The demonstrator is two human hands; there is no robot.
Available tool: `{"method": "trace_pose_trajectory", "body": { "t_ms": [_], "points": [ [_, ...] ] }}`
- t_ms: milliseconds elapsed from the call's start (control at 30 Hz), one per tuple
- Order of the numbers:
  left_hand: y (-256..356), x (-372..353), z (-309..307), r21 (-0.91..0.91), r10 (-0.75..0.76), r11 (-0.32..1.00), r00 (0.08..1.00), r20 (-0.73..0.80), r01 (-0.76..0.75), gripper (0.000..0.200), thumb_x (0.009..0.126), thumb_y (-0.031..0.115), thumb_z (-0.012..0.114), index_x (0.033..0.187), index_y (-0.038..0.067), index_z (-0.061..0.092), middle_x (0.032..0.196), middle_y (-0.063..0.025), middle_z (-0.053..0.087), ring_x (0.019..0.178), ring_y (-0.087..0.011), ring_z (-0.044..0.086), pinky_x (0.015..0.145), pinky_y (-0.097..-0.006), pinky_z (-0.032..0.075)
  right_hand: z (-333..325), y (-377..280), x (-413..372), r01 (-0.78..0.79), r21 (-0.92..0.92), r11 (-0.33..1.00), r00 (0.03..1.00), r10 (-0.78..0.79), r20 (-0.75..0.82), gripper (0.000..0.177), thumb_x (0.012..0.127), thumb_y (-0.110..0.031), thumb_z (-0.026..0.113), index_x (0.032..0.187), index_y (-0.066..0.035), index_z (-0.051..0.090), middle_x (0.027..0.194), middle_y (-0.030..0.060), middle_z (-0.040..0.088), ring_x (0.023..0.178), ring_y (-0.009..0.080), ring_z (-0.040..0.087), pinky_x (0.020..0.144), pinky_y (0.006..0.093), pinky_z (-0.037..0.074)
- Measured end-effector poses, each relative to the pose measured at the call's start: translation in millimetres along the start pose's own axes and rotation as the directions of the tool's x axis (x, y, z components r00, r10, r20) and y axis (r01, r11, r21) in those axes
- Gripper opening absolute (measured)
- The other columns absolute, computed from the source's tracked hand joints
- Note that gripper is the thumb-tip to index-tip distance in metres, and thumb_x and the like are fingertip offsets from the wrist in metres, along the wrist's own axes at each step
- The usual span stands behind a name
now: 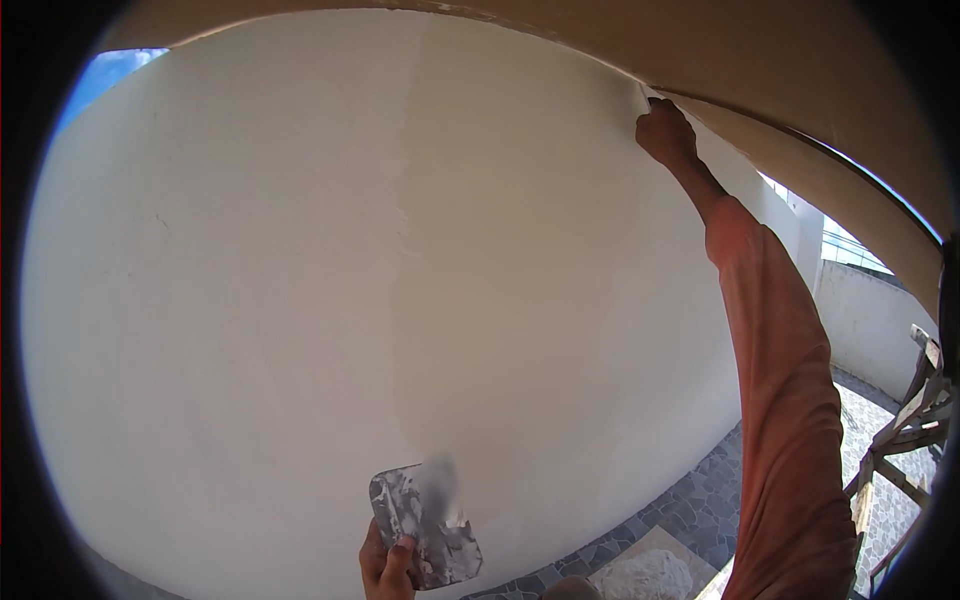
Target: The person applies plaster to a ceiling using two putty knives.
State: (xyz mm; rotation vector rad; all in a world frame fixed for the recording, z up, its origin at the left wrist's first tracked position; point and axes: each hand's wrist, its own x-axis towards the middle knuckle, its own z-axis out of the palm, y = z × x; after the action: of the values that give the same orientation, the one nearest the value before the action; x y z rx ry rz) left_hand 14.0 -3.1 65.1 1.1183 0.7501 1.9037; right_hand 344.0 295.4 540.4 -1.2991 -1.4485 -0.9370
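Note:
My left hand [388,568] grips a rectangular putty-smeared plate [455,558] by its lower left edge, with the thumb on its face. Grey and white smears cover the plate, and a blurred grey patch hides part of its upper right. Up at the top right of the wall, my right hand [668,134] is closed around a tool whose thin pale edge [643,97] shows against the wall; the rest is hidden by my fist. The wall [220,300] is off-white, with a broad darker, damp-looking band [500,270] down its middle.
A brown overhang [780,60] slopes over the wall's top, close above my right hand. Below lies a grey stone-patterned floor [700,480] with a white-smeared board [645,580]. A wooden frame [900,440] stands at the right, before a low white wall [865,320].

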Motion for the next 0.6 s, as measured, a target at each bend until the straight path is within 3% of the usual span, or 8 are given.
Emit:
{"method": "trace_pose_trajectory", "body": {
  "t_ms": [167, 367, 467, 600],
  "points": [
    [-1.5, -0.7, -0.1, -0.012, -0.009, 1.0, 1.0, -0.025, 0.009, 0.046, 0.099, 0.012, 0.054, 0.144, 0.003, 0.046, 0.075, 0.0102, 0.054, 0.052, 0.0014, 0.033, 0.045, -0.0167, 0.024, 4.0, -16.7, 8.4, 0.011, -0.001, 1.0, 1.0, -0.011, 0.015, 0.037, 0.088, -0.018, 0.05, 0.118, 0.001, 0.062, 0.121, 0.0226, 0.061, 0.111, 0.0392, 0.063, 0.092, 0.0528, 0.052],
    [-0.3, -0.2, 1.5, -0.004, -0.009, 1.0, 1.0, -0.022, 0.009, 0.045, 0.099, 0.013, 0.055, 0.143, 0.003, 0.048, 0.074, 0.0103, 0.052, 0.052, 0.0014, 0.034, 0.044, -0.0168, 0.025, -1.0, -49.8, 1.4, 0.121, 0.014, 0.993, 0.988, -0.12, -0.093, 0.034, 0.088, -0.015, 0.05, 0.114, 0.001, 0.063, 0.118, 0.0207, 0.061, 0.111, 0.0371, 0.062, 0.09, 0.0505, 0.053],
    [0.0, 0.2, 1.4, 0.005, -0.008, 1.0, 1.0, -0.015, 0.008, 0.045, 0.099, 0.013, 0.055, 0.143, 0.003, 0.048, 0.074, 0.0104, 0.052, 0.051, 0.0013, 0.034, 0.044, -0.017, 0.025, -3.2, -64.1, -4.3, 0.248, 0.003, 0.969, 0.963, -0.246, -0.11, 0.034, 0.09, -0.014, 0.049, 0.118, 0.0, 0.062, 0.12, 0.0182, 0.06, 0.111, 0.0351, 0.061, 0.09, 0.0483, 0.053],
    [0.2, -0.1, -0.1, 0.01, 0.0, 1.0, 1.0, -0.011, 0.0, 0.045, 0.1, 0.014, 0.055, 0.143, 0.003, 0.047, 0.073, 0.0103, 0.051, 0.051, 0.0009, 0.034, 0.044, -0.0173, 0.025, -15.0, -63.6, -22.3, 0.528, 0.128, 0.839, 0.844, -0.503, -0.183, 0.033, 0.092, -0.014, 0.047, 0.119, -0.002, 0.061, 0.119, 0.0161, 0.06, 0.11, 0.0334, 0.06, 0.09, 0.0467, 0.053]
  ]
}}
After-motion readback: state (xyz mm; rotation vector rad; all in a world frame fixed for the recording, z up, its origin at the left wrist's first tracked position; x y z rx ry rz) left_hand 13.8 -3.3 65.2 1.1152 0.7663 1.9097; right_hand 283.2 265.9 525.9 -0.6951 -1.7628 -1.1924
